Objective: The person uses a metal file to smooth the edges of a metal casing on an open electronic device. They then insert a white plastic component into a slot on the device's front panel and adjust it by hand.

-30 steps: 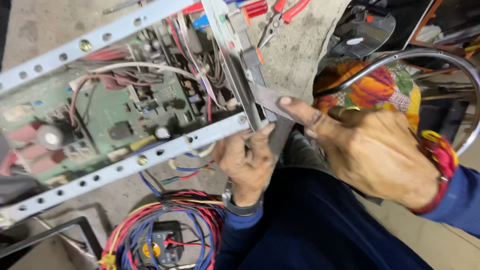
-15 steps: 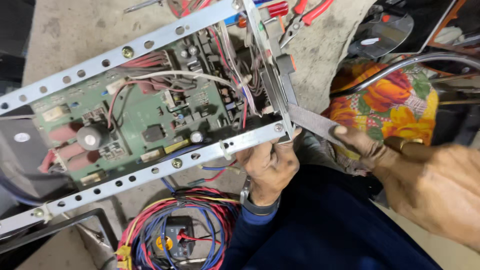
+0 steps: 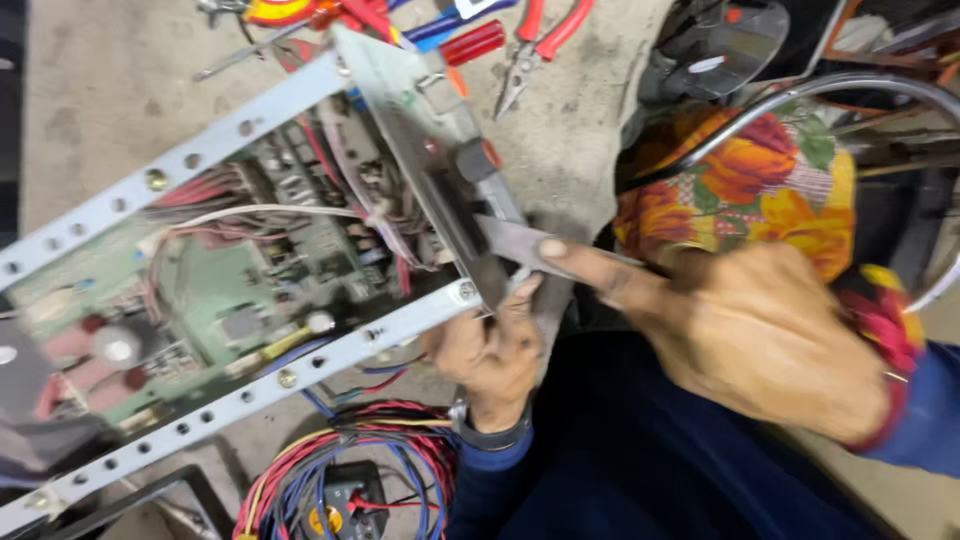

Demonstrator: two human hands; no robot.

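A perforated metal frame (image 3: pixel 330 365) holds a green circuit board (image 3: pixel 210 300) with red, white and grey wires. My left hand (image 3: pixel 492 355) grips the frame's near right corner from below. My right hand (image 3: pixel 745 330) presses a flat grey metal blade (image 3: pixel 515 243) against the frame's right end plate (image 3: pixel 430 140), index finger stretched along the blade. The blade's handle is hidden inside the hand.
Red-handled pliers (image 3: pixel 545 40) and a red screwdriver handle (image 3: pixel 472 42) lie on the concrete floor beyond the frame. A floral cloth (image 3: pixel 770 180) and a bent metal tube (image 3: pixel 850 85) are at right. A coil of coloured wires (image 3: pixel 340 480) with a black meter lies near my knees.
The frame has shifted and tilted in view. My right hand has moved back in toward the end plate, with the blade tip now at the plate's edge. My left hand keeps its grip.
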